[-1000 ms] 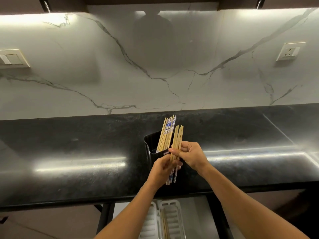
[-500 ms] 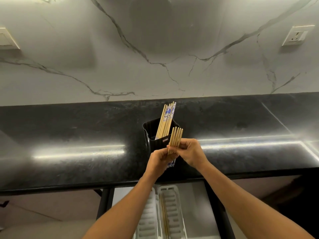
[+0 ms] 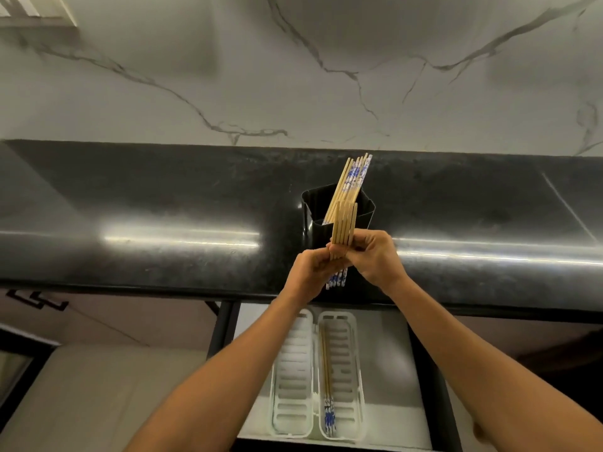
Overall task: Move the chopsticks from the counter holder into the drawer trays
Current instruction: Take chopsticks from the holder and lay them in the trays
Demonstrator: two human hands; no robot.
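Observation:
A black square holder (image 3: 310, 216) stands on the black counter, with several wooden chopsticks (image 3: 350, 179) with blue-and-white ends leaning in it. Just in front of the holder, my left hand (image 3: 310, 275) and my right hand (image 3: 375, 259) both grip a bundle of chopsticks (image 3: 344, 223), held upright with the blue-patterned ends pointing down. Below the counter edge an open drawer holds two white slotted trays, a left one (image 3: 292, 370) and a right one (image 3: 347, 360). A pair of chopsticks (image 3: 327, 380) lies along the right tray.
The black counter (image 3: 163, 203) runs the full width, backed by a white marble wall (image 3: 293, 76). Dark drawer rails (image 3: 222, 324) frame the open drawer. A light floor or surface (image 3: 98, 402) lies at lower left.
The view has tilted down, showing more of the drawer. Both hands have squared up the bundle, which now stands more upright, close to the holder.

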